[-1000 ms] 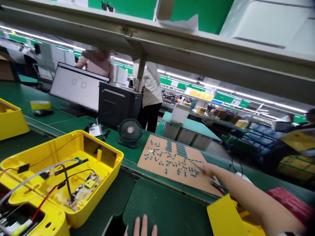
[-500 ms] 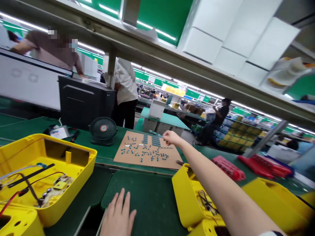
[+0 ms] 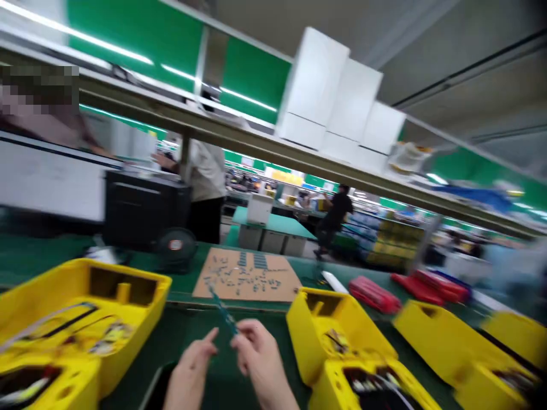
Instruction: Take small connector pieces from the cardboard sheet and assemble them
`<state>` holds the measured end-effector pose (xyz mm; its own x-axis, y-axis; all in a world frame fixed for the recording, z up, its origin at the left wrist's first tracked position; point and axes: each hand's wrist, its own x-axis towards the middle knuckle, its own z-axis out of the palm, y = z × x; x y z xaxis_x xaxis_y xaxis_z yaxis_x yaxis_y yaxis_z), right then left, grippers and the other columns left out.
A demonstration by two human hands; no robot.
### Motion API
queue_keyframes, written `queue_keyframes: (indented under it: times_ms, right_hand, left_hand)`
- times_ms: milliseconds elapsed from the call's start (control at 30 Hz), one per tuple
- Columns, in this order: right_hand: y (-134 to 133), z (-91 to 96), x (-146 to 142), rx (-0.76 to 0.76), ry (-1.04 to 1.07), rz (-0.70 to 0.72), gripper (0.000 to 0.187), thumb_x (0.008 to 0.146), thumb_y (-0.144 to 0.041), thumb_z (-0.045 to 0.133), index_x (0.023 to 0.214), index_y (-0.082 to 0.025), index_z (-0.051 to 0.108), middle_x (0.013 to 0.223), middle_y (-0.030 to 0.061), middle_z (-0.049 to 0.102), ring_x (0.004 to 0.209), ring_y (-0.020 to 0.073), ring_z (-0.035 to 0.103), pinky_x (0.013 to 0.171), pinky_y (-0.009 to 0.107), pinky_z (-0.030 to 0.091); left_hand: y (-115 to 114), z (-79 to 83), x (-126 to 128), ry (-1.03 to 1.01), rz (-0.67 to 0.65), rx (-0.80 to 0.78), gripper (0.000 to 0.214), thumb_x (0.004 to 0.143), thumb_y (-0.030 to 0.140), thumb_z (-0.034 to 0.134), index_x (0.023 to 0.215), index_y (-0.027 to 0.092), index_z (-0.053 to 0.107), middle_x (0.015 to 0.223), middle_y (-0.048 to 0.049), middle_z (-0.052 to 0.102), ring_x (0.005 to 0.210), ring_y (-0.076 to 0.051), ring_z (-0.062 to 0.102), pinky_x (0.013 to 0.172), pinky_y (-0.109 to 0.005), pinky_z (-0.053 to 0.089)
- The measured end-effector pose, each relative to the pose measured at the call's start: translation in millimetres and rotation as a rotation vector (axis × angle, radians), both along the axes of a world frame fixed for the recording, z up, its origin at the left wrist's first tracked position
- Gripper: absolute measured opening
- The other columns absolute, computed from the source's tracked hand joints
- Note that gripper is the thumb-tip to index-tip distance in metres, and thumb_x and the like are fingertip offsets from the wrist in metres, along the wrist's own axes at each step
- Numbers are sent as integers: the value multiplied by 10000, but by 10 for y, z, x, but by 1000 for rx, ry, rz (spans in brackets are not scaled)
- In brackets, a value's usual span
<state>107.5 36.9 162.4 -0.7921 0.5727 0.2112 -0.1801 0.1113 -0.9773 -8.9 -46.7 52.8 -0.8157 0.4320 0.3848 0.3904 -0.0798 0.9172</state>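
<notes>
Right hand (image 3: 260, 359) pinches a thin blue-tipped component strip (image 3: 223, 312) between its fingers, left hand (image 3: 190, 370) just beside with fingers loosely spread; judged mid-transfer, next requiring a steadying two-handed grip above the green desk (image 3: 188, 341).

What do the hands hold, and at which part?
The right hand pinches a thin blue strip at its lower end. The left hand holds nothing.
</notes>
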Motion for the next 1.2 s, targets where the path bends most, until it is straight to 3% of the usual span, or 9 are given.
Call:
queue_keyframes:
  times_ms: [100,200,300,467,600,733,933,1067,1200]
  right_hand:
    - [292,-456,126,15,-118,-7,470,678,-545,722,885,-154,563,681,-6,581,371,16,325,374,210,199]
    - [313,-617,39,85,-189,113,514,683,-594,703,905,-145,589,681,-3,566,400,21,329,388,218,210]
    - [184,-587,8,81,-237,204,582,689,-632,673,992,-149,558,726,-1,577,410,24,358,386,210,254]
    - [184,-555,48,-66,-162,174,479,782,-604,595,923,-152,517,649,-21,568,415,29,392,375,170,278]
    - [227,-571,27,-292,-33,142,458,734,-566,678,849,-158,503,596,-49,527,400,20,360,358,155,245]
    - [228,-546,7,-411,49,147,415,754,-538,668,856,-167,512,566,-52,503,414,31,359,365,161,235]
    - [232,-518,39,-344,-49,139,473,752,-623,627,837,-181,483,512,-82,427,400,24,295,365,167,158]
    - [231,-552,17,-208,-126,129,527,736,-679,595,867,-182,482,484,-97,416,372,18,248,367,182,127]
    - [220,-576,1,-117,-99,133,529,771,-685,543,899,-174,488,489,-104,376,408,22,253,398,184,152]
  left_hand:
    - [115,202,187,-104,-238,4,624,841,671,406,1142,197,679,942,-85,688,913,-210,637,860,-294,509]
    - [112,283,202,-212,-257,18,564,798,646,515,1039,179,719,1071,-118,705,1008,-239,628,932,-307,478]
    - [-9,315,179,-299,-155,71,524,749,645,577,893,171,748,953,-100,731,986,-248,629,899,-298,474]
    - [-107,393,161,-354,-35,56,553,704,697,587,838,190,759,803,-48,688,775,-195,558,734,-282,439]
    - [-86,424,193,-288,-135,61,449,763,622,595,767,191,720,694,-3,577,713,-155,505,693,-260,397]
    - [-71,426,229,-267,-229,10,407,789,578,596,813,187,707,752,-11,593,715,-153,501,693,-265,399]
    - [-53,404,283,-376,-288,3,558,721,692,594,827,152,687,718,-35,628,634,-140,513,598,-255,400]
    - [-14,380,297,-548,-288,39,719,712,818,446,742,125,633,548,-14,551,480,-96,442,477,-212,274]
    - [6,401,298,-567,-276,-39,714,685,823,481,627,121,593,444,4,482,389,-67,362,440,-202,198]
